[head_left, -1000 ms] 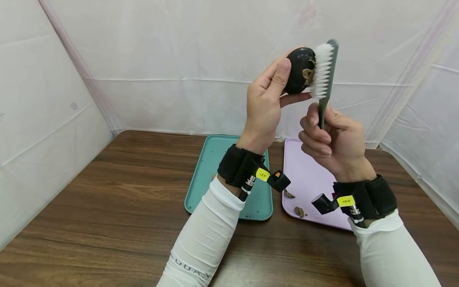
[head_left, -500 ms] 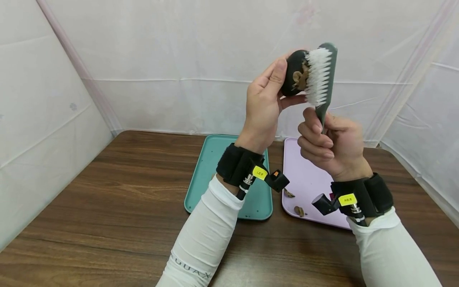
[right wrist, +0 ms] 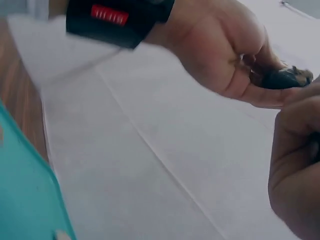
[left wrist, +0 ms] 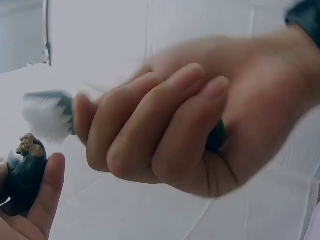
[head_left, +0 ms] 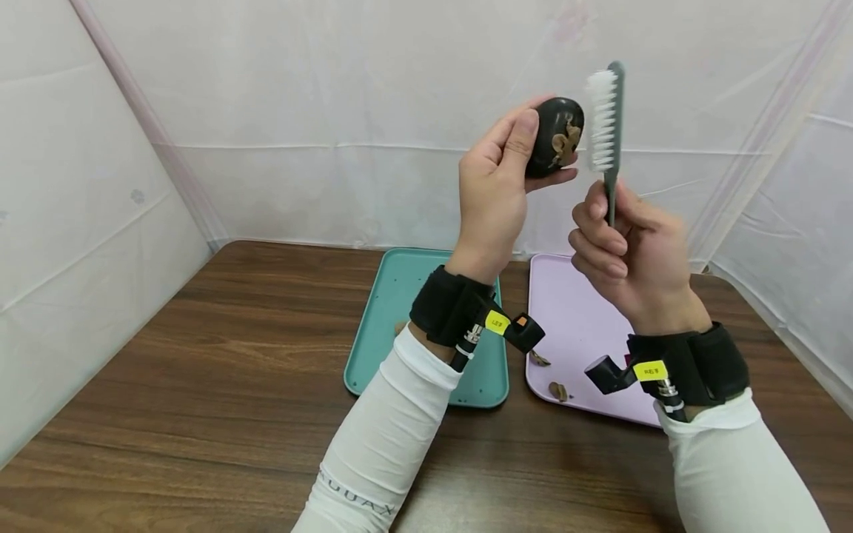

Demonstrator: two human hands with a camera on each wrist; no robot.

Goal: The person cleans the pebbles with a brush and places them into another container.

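Observation:
My left hand holds a dark rounded stone up in the air, thumb and fingers curled round it; a brown patch of dirt shows on its right face. My right hand grips the handle of a grey-green brush with white bristles, held upright just to the right of the stone, with a small gap between bristles and stone. The left wrist view shows the stone, the brush head and the right hand. In the right wrist view the stone sits in the left hand.
A teal tray and a lilac tray lie side by side on the brown wooden table below my hands. A few brown crumbs lie on the lilac tray. White fabric walls close in the back and sides.
The brush has lifted off the stone and moved up and to the right, leaving a gap. My right hand rose with it. The stone has turned slightly in my left hand.

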